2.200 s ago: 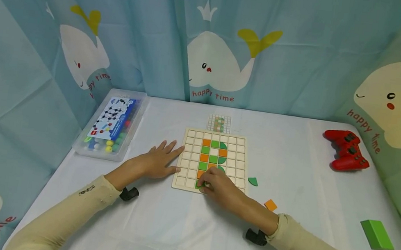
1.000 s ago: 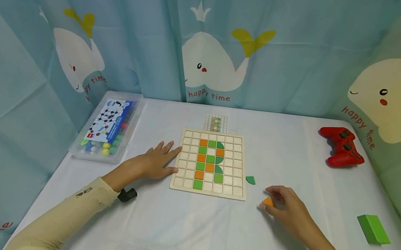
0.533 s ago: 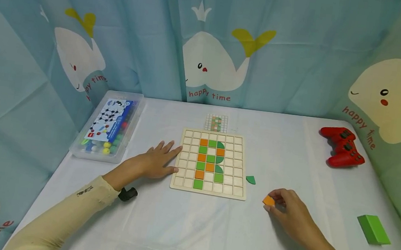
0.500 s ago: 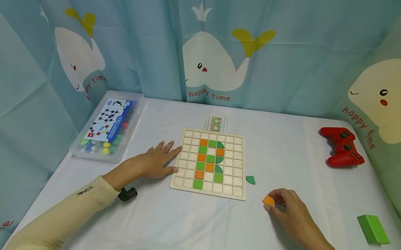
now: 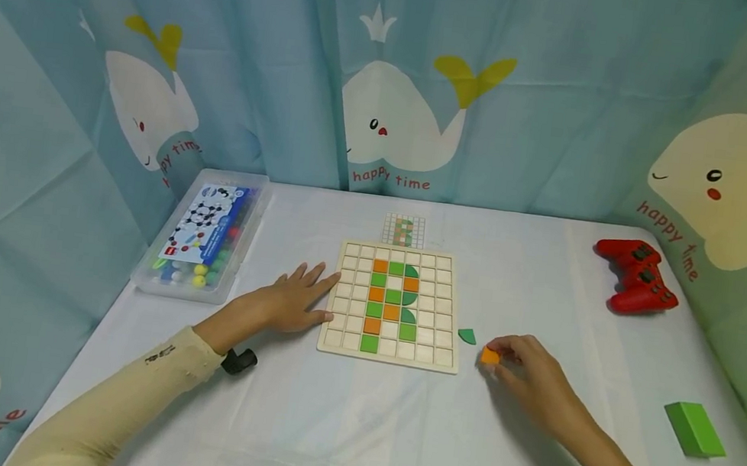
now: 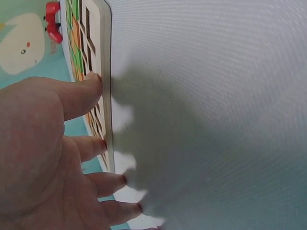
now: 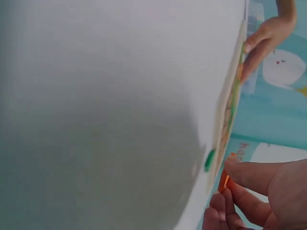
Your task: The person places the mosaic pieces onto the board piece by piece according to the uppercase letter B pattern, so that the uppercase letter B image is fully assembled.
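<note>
My right hand [image 5: 530, 372] pinches an orange square tile [image 5: 490, 356] between thumb and fingers, just right of the wooden grid board [image 5: 439, 354]. In the right wrist view the tile [image 7: 223, 181] shows edge-on under the thumb. My left hand [image 5: 292, 302] lies with fingers spread at the board's left edge; in the left wrist view its thumb [image 6: 86, 95] touches the rim. Orange and green tiles sit in the grid, forming a letter-like shape with rounded dark green pieces on its right side. A dark green quarter-circle tile [image 5: 467, 336] lies on the cloth beside the board.
Behind the board lies a small printed pattern card [image 5: 404, 230]. A clear plastic case [image 5: 200, 235] of coloured balls stands at the back left. At the right are a red game controller [image 5: 637, 277] and a green block [image 5: 695, 429]. A whale-print curtain [image 5: 536, 144] borders the table.
My right hand has left the board, picked the orange tile up off the cloth, and carried it slightly left and away from me. The left hand has stayed at the board's edge.
</note>
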`<state>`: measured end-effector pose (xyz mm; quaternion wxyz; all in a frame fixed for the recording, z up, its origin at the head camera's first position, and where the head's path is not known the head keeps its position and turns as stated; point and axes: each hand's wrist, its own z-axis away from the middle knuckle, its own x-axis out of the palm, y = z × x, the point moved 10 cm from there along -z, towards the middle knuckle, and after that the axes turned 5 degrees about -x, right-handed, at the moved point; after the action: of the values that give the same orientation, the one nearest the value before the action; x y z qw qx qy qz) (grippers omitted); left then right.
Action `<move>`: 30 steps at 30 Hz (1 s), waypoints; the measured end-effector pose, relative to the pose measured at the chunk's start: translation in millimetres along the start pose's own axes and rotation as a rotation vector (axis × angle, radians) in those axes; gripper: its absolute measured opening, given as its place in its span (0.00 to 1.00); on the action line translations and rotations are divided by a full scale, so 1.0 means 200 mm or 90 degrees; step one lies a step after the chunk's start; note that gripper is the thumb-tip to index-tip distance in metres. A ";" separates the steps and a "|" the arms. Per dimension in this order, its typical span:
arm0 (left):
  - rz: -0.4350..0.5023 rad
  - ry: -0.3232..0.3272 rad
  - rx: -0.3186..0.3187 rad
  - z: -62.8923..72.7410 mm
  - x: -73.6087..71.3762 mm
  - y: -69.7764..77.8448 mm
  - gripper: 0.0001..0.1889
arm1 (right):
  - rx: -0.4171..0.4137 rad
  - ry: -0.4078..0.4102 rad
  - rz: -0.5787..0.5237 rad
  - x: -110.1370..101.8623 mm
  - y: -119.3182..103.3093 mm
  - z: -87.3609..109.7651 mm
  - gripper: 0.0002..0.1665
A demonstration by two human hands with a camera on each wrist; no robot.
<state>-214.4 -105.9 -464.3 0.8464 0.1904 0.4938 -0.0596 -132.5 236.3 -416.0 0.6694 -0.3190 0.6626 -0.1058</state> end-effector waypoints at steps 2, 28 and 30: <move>0.000 0.001 -0.001 0.00 0.00 0.00 0.42 | -0.011 -0.005 -0.016 0.01 -0.04 -0.04 0.18; 0.014 0.013 0.003 0.01 -0.01 0.00 0.42 | -0.149 -0.135 -0.036 0.47 -0.52 -0.31 0.09; 0.016 0.013 0.003 0.01 -0.01 0.00 0.42 | -0.167 -0.130 -0.026 0.47 -0.54 -0.30 0.09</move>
<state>-213.1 -107.2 -461.6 0.8414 0.1989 0.5001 -0.0484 -151.2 82.5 -427.5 0.6838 -0.4261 0.5924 0.0011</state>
